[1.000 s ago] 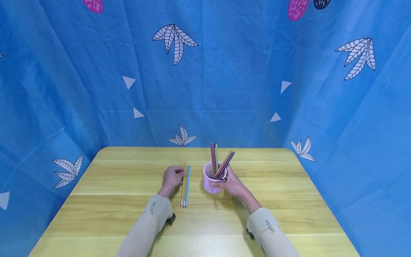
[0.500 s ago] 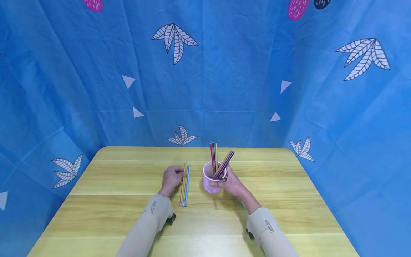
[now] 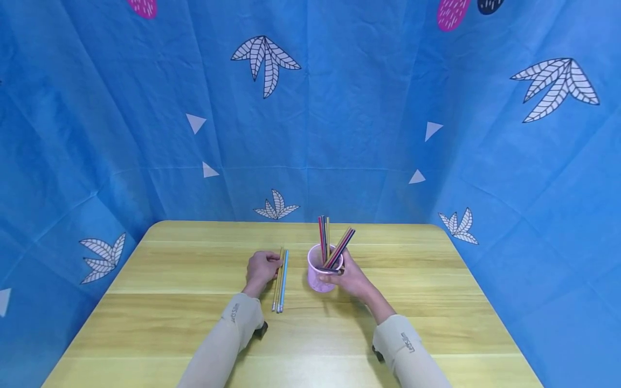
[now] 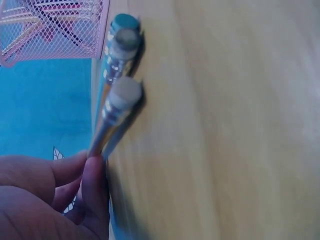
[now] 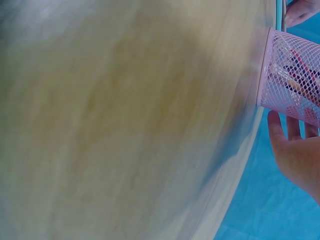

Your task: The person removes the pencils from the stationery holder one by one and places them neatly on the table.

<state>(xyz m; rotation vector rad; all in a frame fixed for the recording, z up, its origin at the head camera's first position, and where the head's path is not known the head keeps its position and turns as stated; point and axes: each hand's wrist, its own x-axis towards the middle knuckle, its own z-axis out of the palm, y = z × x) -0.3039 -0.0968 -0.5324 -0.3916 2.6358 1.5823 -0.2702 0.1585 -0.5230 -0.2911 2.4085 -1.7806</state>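
My left hand pinches a yellow pencil between thumb and fingers. Close beside that pencil, on the table, lie another yellow pencil and a blue one, eraser ends toward me. In the left wrist view the held pencil's pale eraser is nearest, with the teal eraser beyond. A pink mesh pencil holder stands to the right, gripped around its right side by my right hand. Several dark, red and yellow pencils lean out of the holder in two bunches.
Everything stands on a light wooden table. Behind it and along both sides hangs a blue curtain printed with leaves and triangles.
My left hand and the pinched yellow pencil's far end have shifted slightly right, closer to the other pencils. The right hand and the pencil holder have stayed in place.
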